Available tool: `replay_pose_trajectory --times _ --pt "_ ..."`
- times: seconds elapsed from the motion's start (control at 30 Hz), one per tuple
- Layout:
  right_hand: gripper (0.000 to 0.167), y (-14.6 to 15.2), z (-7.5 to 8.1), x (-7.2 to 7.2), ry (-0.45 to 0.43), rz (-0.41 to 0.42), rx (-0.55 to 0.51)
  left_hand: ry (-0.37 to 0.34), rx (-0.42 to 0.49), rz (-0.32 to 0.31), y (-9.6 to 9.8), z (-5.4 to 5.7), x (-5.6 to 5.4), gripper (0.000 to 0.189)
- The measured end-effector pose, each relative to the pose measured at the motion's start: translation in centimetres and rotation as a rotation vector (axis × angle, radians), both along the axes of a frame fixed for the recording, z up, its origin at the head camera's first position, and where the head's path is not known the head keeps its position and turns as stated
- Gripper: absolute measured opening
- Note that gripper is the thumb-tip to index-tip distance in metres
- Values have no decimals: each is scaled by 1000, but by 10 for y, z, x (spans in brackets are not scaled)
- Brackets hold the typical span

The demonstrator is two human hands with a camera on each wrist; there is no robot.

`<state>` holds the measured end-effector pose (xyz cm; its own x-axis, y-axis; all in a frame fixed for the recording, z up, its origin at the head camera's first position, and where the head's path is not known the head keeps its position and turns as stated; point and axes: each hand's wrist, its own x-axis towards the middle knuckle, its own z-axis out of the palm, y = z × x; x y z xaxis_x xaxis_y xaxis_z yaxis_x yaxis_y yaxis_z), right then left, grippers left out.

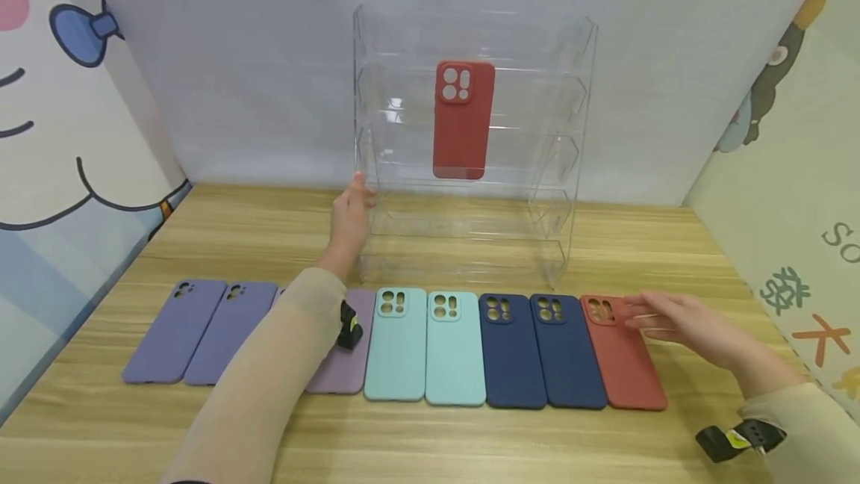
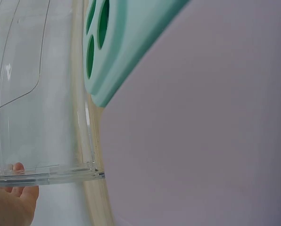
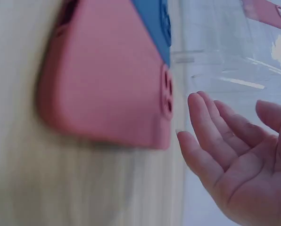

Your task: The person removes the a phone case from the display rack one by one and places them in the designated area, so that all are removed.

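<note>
My left hand (image 1: 351, 216) grips the left side edge of a clear acrylic tiered display rack (image 1: 463, 227). In the left wrist view, the fingers of that hand (image 2: 15, 205) show on both sides of the clear panel. A red phone case (image 1: 463, 133) stands upright on an upper tier of the rack. Another red phone case (image 1: 631, 372) lies on the table at the right end of a row. Over its upper right corner hovers my right hand (image 1: 699, 331). The right wrist view shows this hand (image 3: 239, 160) with its fingers extended, holding nothing.
Left of the red case lie two navy cases (image 1: 574, 364) and two mint cases (image 1: 396, 357), then several purple cases (image 1: 175, 334), partly covered by my left forearm. They rest on a wood-grain table (image 1: 430, 447). Behind stands a white backdrop (image 1: 255, 81), with cartoon-printed panels at both sides.
</note>
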<state>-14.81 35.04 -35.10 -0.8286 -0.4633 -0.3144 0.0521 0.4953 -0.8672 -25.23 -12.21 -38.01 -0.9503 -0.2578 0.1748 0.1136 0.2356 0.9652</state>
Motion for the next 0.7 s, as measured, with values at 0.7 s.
replay_pose_trajectory --times 0.7 --pt "53 -126 65 -74 174 -74 -190 -17 -10 -1 0 -1 0 69"
